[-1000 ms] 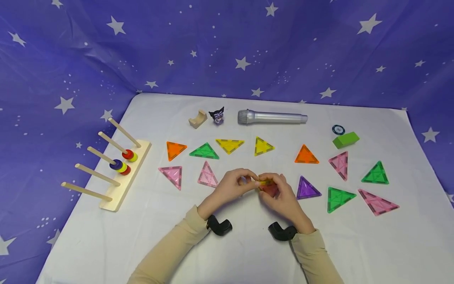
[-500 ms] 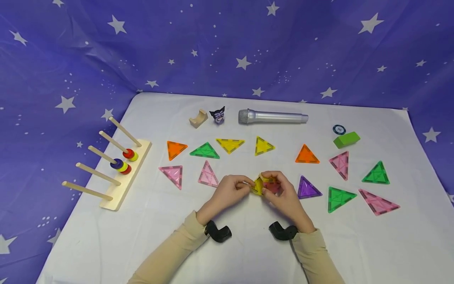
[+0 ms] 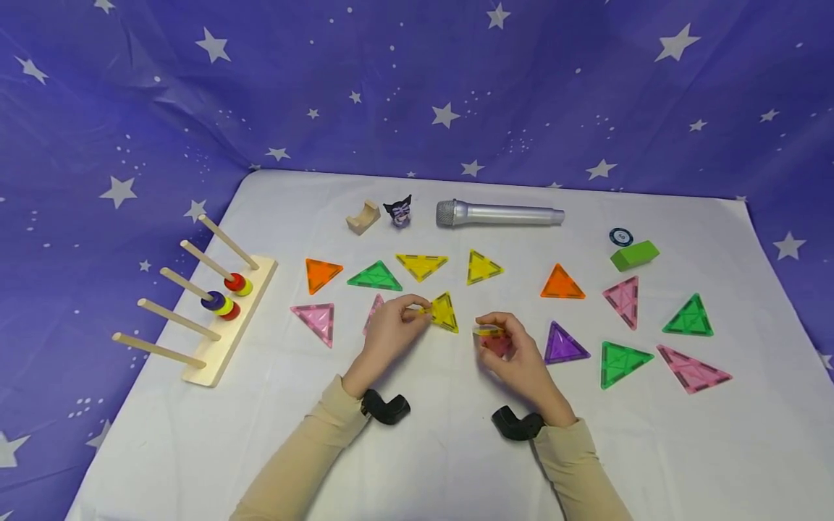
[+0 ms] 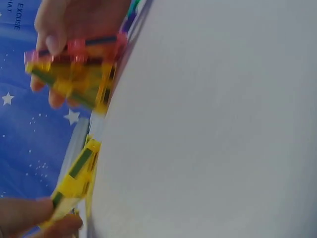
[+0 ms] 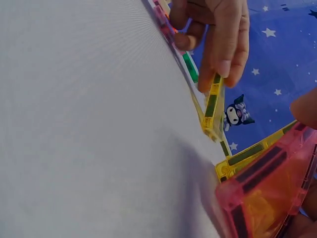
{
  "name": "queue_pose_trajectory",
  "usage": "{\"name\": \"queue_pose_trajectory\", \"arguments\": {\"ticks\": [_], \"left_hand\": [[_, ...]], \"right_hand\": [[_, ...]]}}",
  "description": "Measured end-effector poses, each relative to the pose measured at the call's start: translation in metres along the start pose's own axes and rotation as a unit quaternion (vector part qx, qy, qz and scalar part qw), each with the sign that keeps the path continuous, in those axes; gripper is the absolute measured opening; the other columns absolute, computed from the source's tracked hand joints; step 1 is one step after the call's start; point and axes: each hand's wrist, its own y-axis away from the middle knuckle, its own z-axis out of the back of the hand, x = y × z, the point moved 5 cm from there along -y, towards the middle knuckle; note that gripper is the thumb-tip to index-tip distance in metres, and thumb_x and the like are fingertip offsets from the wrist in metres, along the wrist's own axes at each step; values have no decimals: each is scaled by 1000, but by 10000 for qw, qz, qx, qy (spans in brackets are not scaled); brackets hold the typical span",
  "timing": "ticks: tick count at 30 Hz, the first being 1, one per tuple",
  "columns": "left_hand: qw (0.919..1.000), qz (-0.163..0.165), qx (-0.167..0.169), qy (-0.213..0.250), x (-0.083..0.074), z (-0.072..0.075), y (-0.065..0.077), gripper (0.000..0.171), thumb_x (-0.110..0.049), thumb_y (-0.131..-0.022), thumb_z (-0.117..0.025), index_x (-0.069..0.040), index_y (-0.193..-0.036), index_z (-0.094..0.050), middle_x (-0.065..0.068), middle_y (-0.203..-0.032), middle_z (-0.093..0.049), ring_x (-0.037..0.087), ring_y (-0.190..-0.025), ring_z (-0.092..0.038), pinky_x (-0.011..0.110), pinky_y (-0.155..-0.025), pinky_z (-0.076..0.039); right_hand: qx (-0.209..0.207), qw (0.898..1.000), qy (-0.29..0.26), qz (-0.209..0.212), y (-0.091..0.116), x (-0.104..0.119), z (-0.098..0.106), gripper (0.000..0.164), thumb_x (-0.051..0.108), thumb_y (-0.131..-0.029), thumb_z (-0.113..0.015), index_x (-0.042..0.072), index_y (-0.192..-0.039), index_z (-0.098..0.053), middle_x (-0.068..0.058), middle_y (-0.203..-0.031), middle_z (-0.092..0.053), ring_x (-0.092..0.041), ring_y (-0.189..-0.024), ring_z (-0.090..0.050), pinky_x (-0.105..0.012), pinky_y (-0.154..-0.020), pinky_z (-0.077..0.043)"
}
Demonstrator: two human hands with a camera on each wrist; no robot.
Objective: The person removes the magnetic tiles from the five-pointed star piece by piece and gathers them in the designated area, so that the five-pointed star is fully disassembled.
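My left hand (image 3: 394,327) pinches a see-through yellow triangular magnetic tile (image 3: 444,314) by its left corner, near the middle of the table. In the left wrist view this yellow tile (image 4: 79,168) stands edge-on between thumb and fingers. A hand's width to the right, my right hand (image 3: 519,359) holds a pink triangular tile (image 3: 496,345) together with another yellow tile (image 3: 490,332). The right wrist view shows the pink tile (image 5: 267,173) in front, with the yellow one (image 5: 247,154) along its back. Part of a pink tile (image 3: 373,311) lies hidden behind my left hand.
Orange, green, pink, yellow and purple triangular tiles (image 3: 565,344) lie around both hands. A wooden peg stand (image 3: 241,325) with rings is at the left. Behind are a wooden cradle (image 3: 363,218), a small figure (image 3: 399,212), a microphone (image 3: 502,215), a chip (image 3: 621,236) and a green block (image 3: 635,255).
My left hand has drawn a yellow tile away to the left, apart from the tiles in my right hand. The right hand has stayed almost in place, still gripping the pink and yellow tiles.
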Motion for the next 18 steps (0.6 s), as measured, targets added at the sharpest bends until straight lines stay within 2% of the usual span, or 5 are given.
{"name": "queue_pose_trajectory", "arguments": {"ticks": [5,9,13,15,18], "left_hand": [[9941,-240,-525,-918,-10,9,-2,12,-17,-81,-67,-16,-93,-68,-3,-69,-64,10,-56,-55,44,-80,-43],[9927,-1009,338,-569,-23,-13,7,11,-12,-81,-67,-11,-91,-67,-2,-75,-65,7,-56,-50,30,-67,-45],[9776,-1540,1420,-214,-33,-43,18,13,-15,-82,-67,-11,-94,-67,-2,-85,-65,3,-59,-50,19,-55,-41],[9769,-1591,1407,-219,-35,-50,20,12,-20,-82,-68,-12,-91,-68,-4,-83,-65,2,-58,-49,18,-54,-39],[9834,-1520,918,-360,-34,-50,19,8,-22,-81,-69,-15,-85,-69,-6,-78,-64,2,-56,-47,18,-52,-38]], "right_hand": [[84,9997,-171,138,0,0,-1,39,-20,-73,-57,-11,-110,-48,-25,-112,-52,-39,-93,-49,-30,-74,-46],[75,9997,-173,158,0,1,1,39,-20,-73,-57,-12,-110,-47,-27,-111,-52,-43,-96,-47,-32,-74,-47],[106,9998,-105,132,1,2,1,40,-17,-75,-59,-11,-113,-47,-27,-114,-50,-42,-102,-46,-35,-80,-44],[152,9999,-5,55,3,0,0,40,-12,-78,-61,-9,-116,-47,-24,-117,-50,-39,-106,-45,-38,-88,-39],[223,9994,212,-148,8,-7,-2,42,-6,-81,-61,-2,-121,-48,-15,-119,-53,-30,-109,-47,-42,-95,-30]]}}
